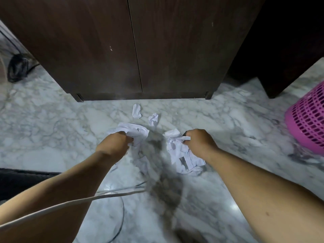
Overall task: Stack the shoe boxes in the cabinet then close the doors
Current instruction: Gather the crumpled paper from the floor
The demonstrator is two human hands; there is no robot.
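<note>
Near edge: a white cable [73, 203] runs across the left forearm, and a dark cable [121, 216] loops on the floor below it, partly cut off at the bottom. Both bare forearms reach forward and down. Left hand [116, 143] is fisted around a wad of crumpled white paper [135, 133]; fingers are curled under and hidden, so the grip itself isn't visible. Right hand [199, 140] is also clenched, gripping another crumpled sheet [182, 155] that trails down onto the marble floor [52, 123]; it's motion-blurred, print on it unreadable. A dark blurred streak sits between the arms, can't tell what it is. Past the hands, two small paper balls [136, 111] [153, 119] lie loose on the floor, apart from each other. Behind them stands the cabinet [105, 50]: dark brown wood grain, two doors shut, seam running down the middle, a few pale scuffs, top cut off by the frame. No shoe boxes visible. Pink perforated basket [308, 123] at right, cropped by the edge. Black bag-like lump [17, 68] far left, too dim to identify.
</note>
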